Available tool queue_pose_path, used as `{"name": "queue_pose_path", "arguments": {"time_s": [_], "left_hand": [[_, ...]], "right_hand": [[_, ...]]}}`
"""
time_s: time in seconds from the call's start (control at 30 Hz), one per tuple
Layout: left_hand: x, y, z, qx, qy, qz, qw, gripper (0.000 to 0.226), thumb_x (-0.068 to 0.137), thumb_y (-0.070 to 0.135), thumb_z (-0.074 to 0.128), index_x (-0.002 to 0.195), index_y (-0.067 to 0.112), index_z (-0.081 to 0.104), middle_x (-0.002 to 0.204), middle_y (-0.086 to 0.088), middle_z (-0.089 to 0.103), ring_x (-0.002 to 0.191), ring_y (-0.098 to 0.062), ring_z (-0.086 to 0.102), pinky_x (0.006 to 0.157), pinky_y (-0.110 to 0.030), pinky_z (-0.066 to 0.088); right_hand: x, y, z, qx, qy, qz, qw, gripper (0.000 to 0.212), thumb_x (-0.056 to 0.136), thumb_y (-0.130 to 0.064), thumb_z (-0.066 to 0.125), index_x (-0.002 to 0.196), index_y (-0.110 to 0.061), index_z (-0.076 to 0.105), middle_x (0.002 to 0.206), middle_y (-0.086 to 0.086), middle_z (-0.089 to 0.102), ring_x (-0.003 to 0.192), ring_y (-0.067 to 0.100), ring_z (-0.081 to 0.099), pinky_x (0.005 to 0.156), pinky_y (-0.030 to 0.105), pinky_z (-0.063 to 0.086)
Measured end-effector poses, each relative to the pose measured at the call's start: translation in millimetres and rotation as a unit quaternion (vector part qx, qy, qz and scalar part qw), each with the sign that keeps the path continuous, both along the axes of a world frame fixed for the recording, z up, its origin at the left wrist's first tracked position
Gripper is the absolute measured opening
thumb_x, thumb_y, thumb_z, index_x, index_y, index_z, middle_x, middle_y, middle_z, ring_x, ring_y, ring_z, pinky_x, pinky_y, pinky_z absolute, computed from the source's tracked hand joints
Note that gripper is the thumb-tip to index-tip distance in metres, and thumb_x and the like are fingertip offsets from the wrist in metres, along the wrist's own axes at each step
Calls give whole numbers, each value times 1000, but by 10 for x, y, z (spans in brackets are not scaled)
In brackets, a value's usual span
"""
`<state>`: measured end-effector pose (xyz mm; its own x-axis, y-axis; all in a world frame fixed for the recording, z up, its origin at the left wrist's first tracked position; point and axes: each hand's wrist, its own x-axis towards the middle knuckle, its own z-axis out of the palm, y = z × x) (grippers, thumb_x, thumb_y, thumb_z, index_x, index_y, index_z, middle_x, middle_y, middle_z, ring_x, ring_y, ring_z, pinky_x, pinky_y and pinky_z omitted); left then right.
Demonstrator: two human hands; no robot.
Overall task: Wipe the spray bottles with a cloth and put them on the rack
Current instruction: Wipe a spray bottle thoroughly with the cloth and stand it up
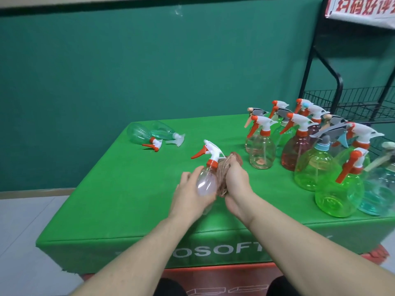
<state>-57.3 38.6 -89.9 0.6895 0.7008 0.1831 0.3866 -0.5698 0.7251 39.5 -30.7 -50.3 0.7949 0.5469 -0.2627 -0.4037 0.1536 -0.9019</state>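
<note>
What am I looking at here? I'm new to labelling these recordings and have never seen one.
There is no machine: a camera worn on a person's head looks down at their bare hands. The left hand holds a clear spray bottle with an orange and white trigger. The right hand grips a brownish cloth against it. On the green table many bottles stand at the right, and two lie on their sides at the back. A black wire rack stands behind.
</note>
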Motion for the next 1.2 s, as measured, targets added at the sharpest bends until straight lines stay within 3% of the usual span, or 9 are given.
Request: {"name": "queue_pose_path", "arguments": {"time_s": [0.1,0.23,0.33,0.4,0.6,0.9,1.0,1.1,1.2], "left_hand": [[66,-60,13,-15,-10,-13,1000,81,80,36,75,153,34,39,123,5,46,100,-25,62,85,-46,57],[119,-32,-2,-45,-31,-18,998,84,81,30,77,155,29,39,121,3,44,99,-25,62,85,-47,57],[117,27,-15,-62,-35,-31,997,82,85,6,72,157,26,38,127,-2,44,101,-19,60,91,-38,55],[115,65,2,-80,-41,-36,995,78,89,4,67,157,27,38,130,-2,44,101,-16,58,94,-32,52],[110,119,-55,-127,-92,-61,986,70,95,16,71,155,32,40,130,-2,47,100,5,54,78,-6,45],[88,23,-233,-262,-218,-50,939,54,102,12,61,149,32,44,121,28,58,93,28,57,82,-4,47],[89,41,-315,-284,-251,-32,925,44,106,18,52,147,35,45,123,30,57,97,28,57,84,-3,46],[122,112,-384,-305,-272,5,912,30,110,25,43,135,39,51,133,19,59,108,20,56,89,-3,43],[129,173,-408,-337,-274,36,900,36,110,42,39,136,30,60,137,14,63,121,3,60,106,-18,44]], "right_hand": [[11,85,22,-75,-85,-4,993,47,107,-40,34,81,-15,63,76,5,65,75,25,63,73,33,50],[10,90,-59,-189,-257,15,948,62,110,-42,22,117,2,65,118,18,66,113,33,62,86,32,41],[-30,17,-191,-199,-345,34,916,61,111,-41,23,102,1,67,107,18,69,101,32,66,74,30,39],[-65,-12,-270,-199,-374,46,905,56,110,-41,24,97,-6,66,98,13,71,90,29,67,71,30,43],[-20,34,-457,-150,-404,43,901,47,109,-39,28,134,-12,56,116,7,69,105,22,67,91,34,52],[-50,105,-442,-89,-458,29,884,40,109,-22,36,147,-16,46,141,-13,43,131,3,44,106,4,24],[-79,106,-551,-66,-494,62,865,47,107,-23,37,154,-27,39,155,-20,34,141,-12,28,119,13,18],[-92,98,-626,-47,-525,83,846,48,105,-20,38,140,-53,41,162,-12,34,149,-3,24,125,28,18],[-126,33,-732,-49,-558,88,824,47,102,-21,39,145,-36,51,163,-8,31,152,4,21,126,36,19]]}}
